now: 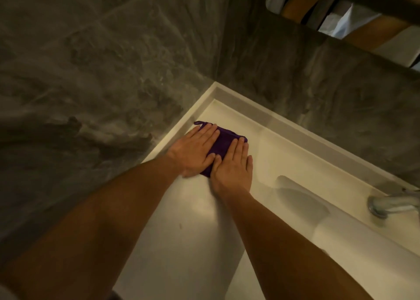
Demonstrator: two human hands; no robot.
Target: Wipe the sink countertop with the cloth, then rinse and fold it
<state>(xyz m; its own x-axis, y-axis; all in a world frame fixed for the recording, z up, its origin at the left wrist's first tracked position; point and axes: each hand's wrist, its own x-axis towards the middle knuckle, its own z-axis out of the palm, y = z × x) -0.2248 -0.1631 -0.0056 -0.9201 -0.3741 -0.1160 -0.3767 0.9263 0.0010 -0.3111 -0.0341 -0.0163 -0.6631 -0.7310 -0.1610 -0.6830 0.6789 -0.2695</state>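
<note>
Head view: looking steeply down over two bare forearms reaching toward a white sink countertop (227,118) in a dim, warm-lit bathroom.
Cloth: a small purple cloth (223,145) is lying folded into a compact pad on the flat ledge, close to the raised rim at the corner, at about 12 o'clock from the person.
Left hand: the left hand (196,150) is pressing flat on the cloth's near-left part, fingers straight and together, gripping nothing.
Right hand: the right hand (234,166) is lying flat beside it, fingertips on the cloth's right edge, thumb touching the left thumb; it too is spread out, not clenched.
Surface: the countertop is glossy, catching pale reflections; its raised lip is running along the wall from 12 to 3 o'clock.
Basin: the sink bowl (302,199) is dipping away at 3 o'clock, well apart from the cloth.
Tap: a chrome faucet (391,203) is jutting in at the right edge.
Room: grey marbled wall tiles (91,72) are filling the 9 to 12 o'clock side; a dark-framed mirror (341,18) is hanging at 1 o'clock.
</note>
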